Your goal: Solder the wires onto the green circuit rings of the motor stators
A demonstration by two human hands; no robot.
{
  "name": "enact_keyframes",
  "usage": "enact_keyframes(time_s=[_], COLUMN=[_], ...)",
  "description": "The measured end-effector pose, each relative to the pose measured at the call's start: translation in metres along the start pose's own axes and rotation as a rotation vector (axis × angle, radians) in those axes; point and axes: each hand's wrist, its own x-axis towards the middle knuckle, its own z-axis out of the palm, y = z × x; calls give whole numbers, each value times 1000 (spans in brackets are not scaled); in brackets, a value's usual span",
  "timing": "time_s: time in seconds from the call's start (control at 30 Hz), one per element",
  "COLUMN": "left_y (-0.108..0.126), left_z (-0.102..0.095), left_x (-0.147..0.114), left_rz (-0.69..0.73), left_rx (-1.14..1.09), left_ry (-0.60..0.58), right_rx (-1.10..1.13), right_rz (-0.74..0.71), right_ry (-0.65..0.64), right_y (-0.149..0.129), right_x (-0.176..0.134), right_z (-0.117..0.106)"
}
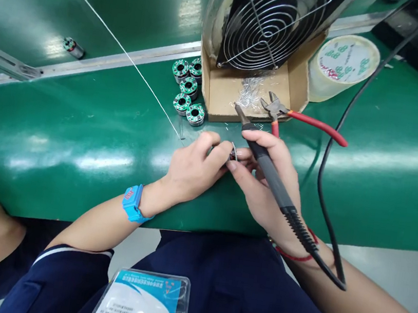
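Observation:
Low over the green bench, my left hand [195,167] pinches a small round part [234,153], of which only a pale edge and a dark side show. My right hand [267,183] meets it there, its thumb and a finger touching the same part. A soldering iron [269,172] lies across my right hand, gripped by the upper fingers, its tip pointing up and left. Just beyond that tip, red-handled side cutters [278,109] rest with jaws in a cardboard tray [220,103]. Several ring-shaped circuit board assemblies [188,87] stand left of the tray.
A fan with a wire guard [267,35] stands over the tray, which holds cut wire bits [252,91]. To its right is a large tape roll [342,66]. The iron's black cable [322,167] loops at right. Thin solder wire [126,54] slants down from upper left.

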Motion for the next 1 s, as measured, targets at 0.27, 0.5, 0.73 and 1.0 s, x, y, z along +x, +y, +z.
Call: enact_keyframes(time_s=[0.27, 0.5, 0.73, 1.0], left_y=[-22, -18, -12, -7], left_z=[12, 6, 2, 6], left_x=[-7, 2, 2, 3], left_rz=[-585, -461, -334, -317], left_rx=[-874, -810, -697, -677], left_ry=[-172, -117, -71, -81], right_rx=[-1018, -1031, -1032, -403], right_rz=[-520, -620, -620, -470], right_ry=[-315, -323, -228, 255], right_y=[4, 7, -2, 15], right_x=[27, 23, 17, -5], right_z=[-23, -25, -38, -61])
